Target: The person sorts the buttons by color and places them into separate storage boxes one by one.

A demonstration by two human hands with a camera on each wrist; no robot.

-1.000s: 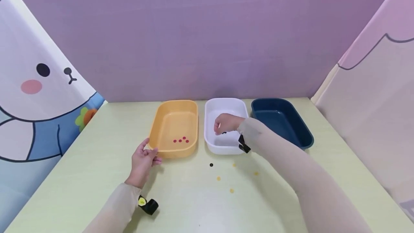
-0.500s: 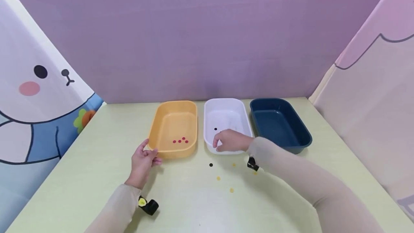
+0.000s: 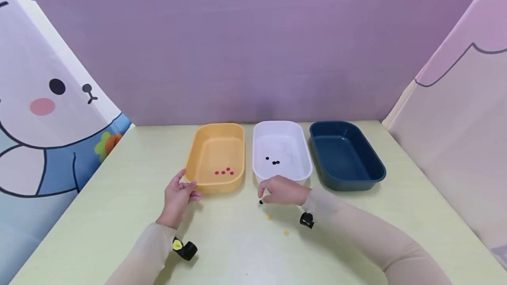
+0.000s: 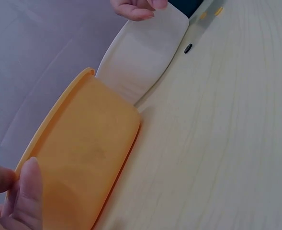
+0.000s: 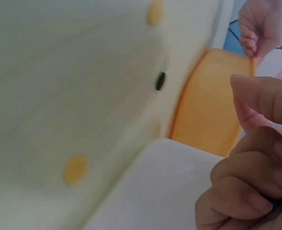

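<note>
At the orange tray's near left corner, my left hand (image 3: pixel 176 199) pinches the rim between thumb and finger; the left wrist view shows this grip on the orange tray (image 4: pixel 93 143). Several red buttons (image 3: pixel 227 169) lie inside. My right hand (image 3: pixel 283 190) is over the front edge of the white tray (image 3: pixel 281 140), fingertips just above a black button (image 3: pixel 261 202) on the table. In the right wrist view that black button (image 5: pixel 160 81) is apart from the fingers, three of which are curled. Three black buttons (image 3: pixel 267 158) rest in the white tray.
On the table lie yellow buttons (image 3: pixel 286 233); the right wrist view shows one yellow button (image 5: pixel 75 169) near the white tray. To the right stands a dark blue tray (image 3: pixel 344 153). A purple cloth (image 3: pixel 253 47) hangs behind the trays, with printed cloths at both sides.
My right hand has come out of the white tray toward me, down to the black button on the table. Black buttons in that tray are now uncovered. The left hand stays on the orange rim.
</note>
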